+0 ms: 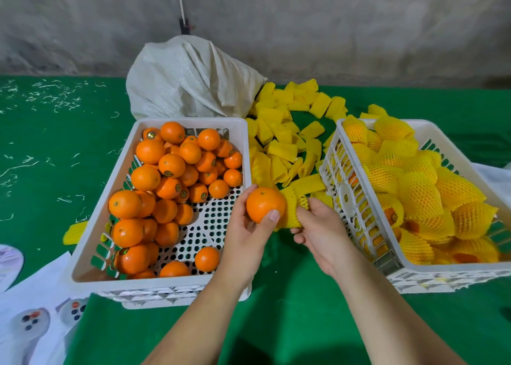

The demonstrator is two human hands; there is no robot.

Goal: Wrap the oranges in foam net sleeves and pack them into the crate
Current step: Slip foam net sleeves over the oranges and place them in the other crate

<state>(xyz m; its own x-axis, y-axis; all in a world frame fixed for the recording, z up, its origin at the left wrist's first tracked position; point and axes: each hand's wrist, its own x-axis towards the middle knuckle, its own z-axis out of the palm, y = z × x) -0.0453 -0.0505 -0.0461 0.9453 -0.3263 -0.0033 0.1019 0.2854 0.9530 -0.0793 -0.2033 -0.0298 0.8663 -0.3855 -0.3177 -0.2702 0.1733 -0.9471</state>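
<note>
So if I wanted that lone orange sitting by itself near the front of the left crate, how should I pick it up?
Come straight down from above and cup your fingers round the lone orange's sides. It is round and sits apart from the heap on the left crate's perforated floor, so its top and flanks look free; the front wall would likely hinder a low approach.

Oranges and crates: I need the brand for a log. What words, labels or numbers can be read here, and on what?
No text can be read.
Stickers on the oranges in the left crate: round, dark and gold, too small to read.
Round white tag on the right crate: small yellow mark, illegible.
Printed white sheet at lower left: pictures only, blurred.
</note>
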